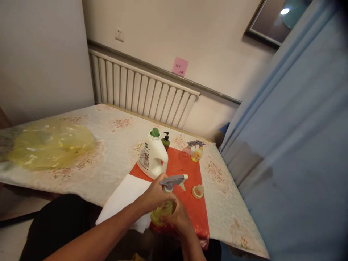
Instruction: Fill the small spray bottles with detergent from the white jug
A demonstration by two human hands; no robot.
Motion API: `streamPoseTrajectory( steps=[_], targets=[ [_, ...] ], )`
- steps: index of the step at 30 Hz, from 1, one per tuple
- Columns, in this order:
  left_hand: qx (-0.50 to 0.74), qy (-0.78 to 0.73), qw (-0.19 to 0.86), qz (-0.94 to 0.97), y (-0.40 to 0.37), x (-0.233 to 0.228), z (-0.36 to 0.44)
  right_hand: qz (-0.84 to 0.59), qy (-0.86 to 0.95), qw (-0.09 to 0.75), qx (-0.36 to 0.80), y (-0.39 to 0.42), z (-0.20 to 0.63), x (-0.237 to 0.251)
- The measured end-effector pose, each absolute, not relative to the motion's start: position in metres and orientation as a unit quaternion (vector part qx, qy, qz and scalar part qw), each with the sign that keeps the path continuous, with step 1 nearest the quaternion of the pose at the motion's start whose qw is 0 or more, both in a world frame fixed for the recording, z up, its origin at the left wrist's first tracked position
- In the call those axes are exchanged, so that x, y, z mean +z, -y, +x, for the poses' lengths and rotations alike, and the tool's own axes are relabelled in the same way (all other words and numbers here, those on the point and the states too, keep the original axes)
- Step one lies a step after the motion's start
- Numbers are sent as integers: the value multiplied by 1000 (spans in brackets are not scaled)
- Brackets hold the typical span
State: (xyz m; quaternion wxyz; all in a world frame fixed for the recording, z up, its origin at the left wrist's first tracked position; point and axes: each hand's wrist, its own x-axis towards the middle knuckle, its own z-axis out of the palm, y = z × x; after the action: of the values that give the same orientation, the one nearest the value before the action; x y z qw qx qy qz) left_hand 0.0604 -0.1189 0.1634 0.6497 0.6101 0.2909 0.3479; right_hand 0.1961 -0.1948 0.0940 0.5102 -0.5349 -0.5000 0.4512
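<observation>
A spray bottle [156,217] with yellow liquid and a grey trigger head stands upright at the front of the red cloth. My left hand [153,195] is closed around its neck, just under the trigger head. Lower down, the fingers of my right hand [179,217] wrap round the bottle's body and hide part of it. Just behind my hands is a white detergent jug [152,154] with a green spout in its mouth. A pale cap [198,191] lies to the right on the red cloth [190,170].
Behind the jug is a green pump bottle [165,140]. Two more spray bottles, one pink [185,153] and one yellow [197,155], stand at the back right. A white cloth [126,195] lies left of my hands, a yellow plastic bag [51,145] further left. A blue curtain [288,137] hangs at right.
</observation>
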Motion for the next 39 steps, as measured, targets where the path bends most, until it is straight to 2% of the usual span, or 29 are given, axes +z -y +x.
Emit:
streamPoseTrajectory(
  steps=[7,17,26,31,36,39],
  targets=[
    [299,-139,715,617,116,171,41,-499,494,516,490,197,197,109],
    [347,-264,665,607,118,169,52,-557,506,494,434,198,195,112],
    [393,-285,607,629,125,170,56,-571,509,491,417,197,194,114],
    [374,-269,629,626,122,171,54,-569,507,500,411,198,194,118],
    [257,-182,722,616,114,174,43,-581,502,491,412,199,197,112],
    [259,-186,730,604,113,175,41,-597,508,480,393,200,198,109]
  ],
)
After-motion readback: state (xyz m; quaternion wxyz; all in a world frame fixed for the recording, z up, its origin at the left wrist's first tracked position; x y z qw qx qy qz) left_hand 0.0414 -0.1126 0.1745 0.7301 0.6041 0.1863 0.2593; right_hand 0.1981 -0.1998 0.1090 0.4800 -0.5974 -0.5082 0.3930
